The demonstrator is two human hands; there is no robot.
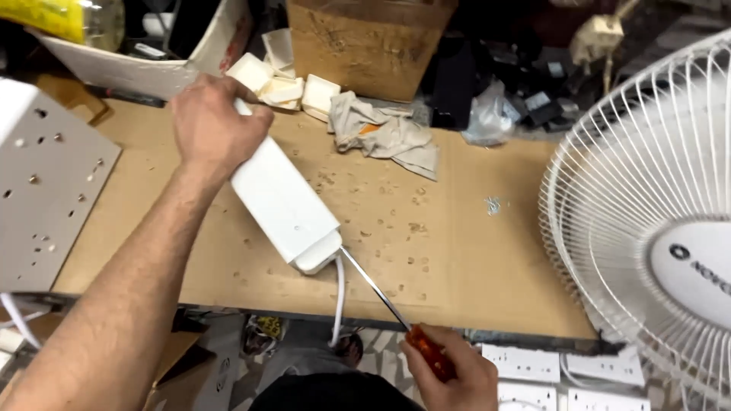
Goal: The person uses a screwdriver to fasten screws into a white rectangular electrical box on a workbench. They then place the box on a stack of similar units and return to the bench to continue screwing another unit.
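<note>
Hands: right hand (pixel 454 378), past the table's near edge, closed on an orange-handled screwdriver (pixel 384 297) whose tip meets the near end of a white extension box (pixel 283 202); left hand (pixel 214 125) clamped over the box's far end, mid-table. Farther back: crumpled grey cloth (pixel 387 135), white plastic blocks (pixel 282 80); white fan grille (pixel 647 213) at the right edge.

I see a pitted brown workbench (pixel 472 251), a white fan guard (pixel 647 221), a crumpled rag (pixel 384 133) and a cardboard box (pixel 365 46).
</note>
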